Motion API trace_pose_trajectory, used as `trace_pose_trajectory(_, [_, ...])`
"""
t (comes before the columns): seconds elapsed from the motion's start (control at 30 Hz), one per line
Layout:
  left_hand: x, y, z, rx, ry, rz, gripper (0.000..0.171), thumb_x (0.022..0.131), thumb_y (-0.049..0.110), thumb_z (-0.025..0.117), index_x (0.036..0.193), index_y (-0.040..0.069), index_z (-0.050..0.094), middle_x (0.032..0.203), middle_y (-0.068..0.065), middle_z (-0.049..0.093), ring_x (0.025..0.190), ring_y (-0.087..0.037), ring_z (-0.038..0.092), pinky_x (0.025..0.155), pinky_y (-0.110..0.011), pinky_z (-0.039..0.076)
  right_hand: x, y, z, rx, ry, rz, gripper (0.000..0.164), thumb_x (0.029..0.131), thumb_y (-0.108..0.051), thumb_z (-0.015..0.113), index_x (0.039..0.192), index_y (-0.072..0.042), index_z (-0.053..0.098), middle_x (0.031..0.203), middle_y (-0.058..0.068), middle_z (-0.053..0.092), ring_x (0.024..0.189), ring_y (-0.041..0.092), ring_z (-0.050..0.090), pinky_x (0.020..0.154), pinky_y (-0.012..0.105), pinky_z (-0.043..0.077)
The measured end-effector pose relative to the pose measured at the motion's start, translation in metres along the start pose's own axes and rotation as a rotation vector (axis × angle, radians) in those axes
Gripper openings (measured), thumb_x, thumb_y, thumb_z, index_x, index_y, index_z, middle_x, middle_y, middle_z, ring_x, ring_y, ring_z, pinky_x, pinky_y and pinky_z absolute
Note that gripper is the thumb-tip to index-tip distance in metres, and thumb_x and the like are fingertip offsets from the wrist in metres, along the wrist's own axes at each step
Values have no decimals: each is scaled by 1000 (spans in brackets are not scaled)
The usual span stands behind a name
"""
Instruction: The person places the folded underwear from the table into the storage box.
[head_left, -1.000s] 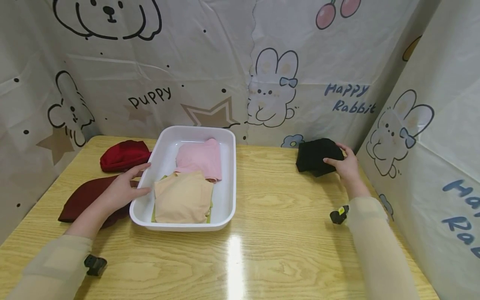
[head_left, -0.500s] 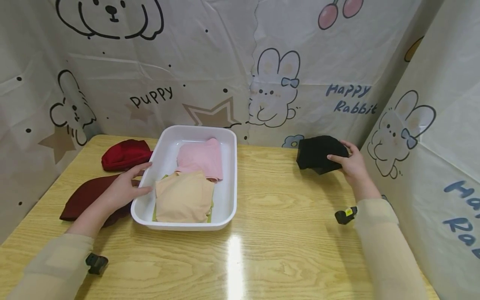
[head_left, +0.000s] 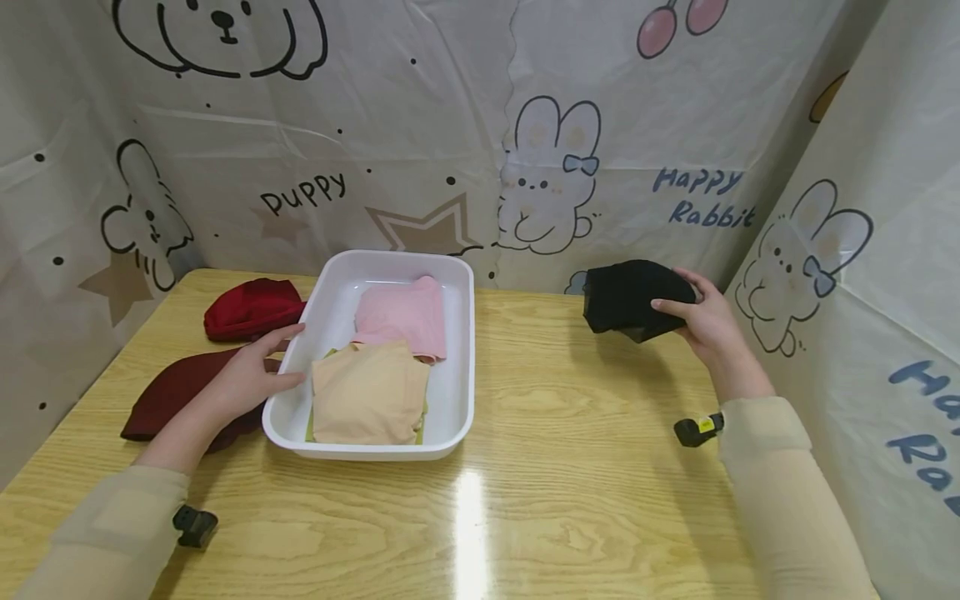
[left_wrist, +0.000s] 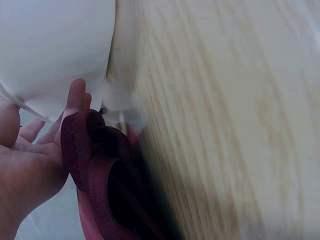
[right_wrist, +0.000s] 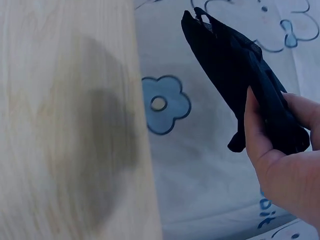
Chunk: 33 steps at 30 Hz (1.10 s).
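At the back right of the head view, my right hand (head_left: 708, 321) pinches a black cap (head_left: 633, 298) between thumb and fingers. The cap is raised off the table, and its shadow falls on the wood in the right wrist view. My left hand (head_left: 251, 375) touches the left rim of a white plastic tray (head_left: 461, 400) with fairly straight fingers. Inside the tray lie a folded beige cloth (head_left: 371, 392) and a folded pink cloth (head_left: 405, 317). Some olive cloth shows under the beige one. A maroon cap (head_left: 172, 396) sits partly behind my left forearm and hand.
A bright red cap (head_left: 251, 310) lies left of the tray, behind the maroon one. The wooden table (head_left: 570, 492) ends at a printed cloth backdrop (head_left: 420, 108), which also hangs along both sides.
My right hand has lifted the black cap off the table and turned it slightly. My left hand has stayed at the tray's rim, and the tray has not moved.
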<state>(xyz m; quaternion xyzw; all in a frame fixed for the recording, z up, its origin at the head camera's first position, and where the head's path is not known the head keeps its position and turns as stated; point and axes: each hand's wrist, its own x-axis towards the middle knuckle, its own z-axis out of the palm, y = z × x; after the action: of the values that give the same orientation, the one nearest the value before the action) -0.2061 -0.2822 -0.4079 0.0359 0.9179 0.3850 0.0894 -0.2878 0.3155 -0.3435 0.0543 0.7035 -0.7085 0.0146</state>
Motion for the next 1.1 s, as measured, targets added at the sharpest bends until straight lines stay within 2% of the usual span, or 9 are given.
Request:
trace_pose_trajectory(0.17, [-1,0,0,1,0,3,81,87,28,68,150,11,21,138,-28,38,116,-47,49,84,-51,53,-5,-11,9,40,-35,-16,81,80,3,71,147,-21,31,115,-2,53,89,5,64,71,22,56])
trace_pose_trajectory(0.33, [-1,1,0,2,1,7,80,87,27,67,150,11,21,139,-28,37,116,-48,49,85,-51,53,-11,-21,17,-7,-48,-22,80,81,-2,72,147,-24,31,124,1,51,92,4,64,74,22,56])
trace_pose_trajectory(0.53, [0,-1,0,0,2,10,81,87,28,68,150,11,21,139,-28,37,115,-47,49,85,-51,53,-17,-30,25,2,-67,-46,79,81,-2,71,146,-25,32,130,2,48,97,5,62,77,22,55])
trace_pose_trajectory(0.8, [0,-2,0,-8,-3,10,82,87,29,68,151,11,21,140,-27,37,116,-47,49,85,-51,53,-22,-41,39,51,-71,-83,76,80,1,71,143,-23,37,125,-1,52,98,7,62,76,21,55])
trace_pose_trajectory(0.87, [0,-1,0,-10,-3,9,81,87,29,68,151,11,21,140,-28,36,116,-48,49,84,-51,53,-24,-44,43,53,-64,-90,75,80,1,72,143,-23,39,121,-2,54,92,7,62,70,17,54])
trace_pose_trajectory(1.03, [-1,0,-1,-11,-3,6,81,87,29,68,151,11,21,139,-28,36,116,-48,48,84,-51,53,-30,-51,53,127,-76,-105,73,80,5,70,141,-22,40,118,-2,57,93,8,63,70,19,54])
trace_pose_trajectory(1.1, [-1,0,-1,-10,-3,7,81,87,29,68,150,11,21,139,-28,36,116,-48,48,84,-51,53,-32,-53,56,181,-96,-114,73,80,8,68,141,-20,40,120,-1,57,98,10,63,75,24,56])
